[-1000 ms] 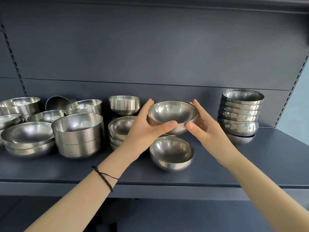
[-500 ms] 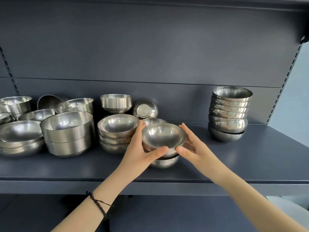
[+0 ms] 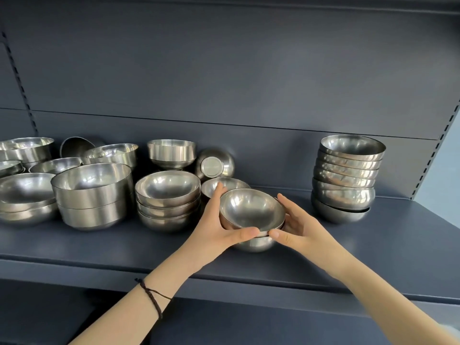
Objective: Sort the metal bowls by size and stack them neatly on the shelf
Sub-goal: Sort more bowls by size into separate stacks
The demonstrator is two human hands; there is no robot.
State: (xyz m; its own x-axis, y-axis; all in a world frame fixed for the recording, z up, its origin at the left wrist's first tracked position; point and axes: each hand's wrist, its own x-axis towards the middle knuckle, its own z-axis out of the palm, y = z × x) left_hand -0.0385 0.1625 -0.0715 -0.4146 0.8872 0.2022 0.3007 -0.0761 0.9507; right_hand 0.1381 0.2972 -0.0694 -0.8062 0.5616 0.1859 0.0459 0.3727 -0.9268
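A small round metal bowl [image 3: 251, 209] sits nested in a second small bowl [image 3: 256, 244] on the dark blue shelf [image 3: 373, 245]. My left hand [image 3: 216, 227] grips its left rim and my right hand [image 3: 296, 225] grips its right rim, thumbs at the front. Just behind, partly hidden by my left fingers, lies another small bowl [image 3: 232, 184]. A tall stack of several medium bowls [image 3: 348, 178] stands at the right. Left of my hands is a stack of three bowls [image 3: 166, 202].
A large straight-sided bowl stack [image 3: 92, 195] and wide shallow bowls [image 3: 25, 197] crowd the shelf's left side. Further back are a footed bowl [image 3: 170, 153] and a bowl tipped on its side [image 3: 215, 165]. The shelf's back panel [image 3: 224, 83] rises behind.
Both hands lowered the small bowl from above the shelf down into the bowl that stood beneath it. The view shifted slightly left.
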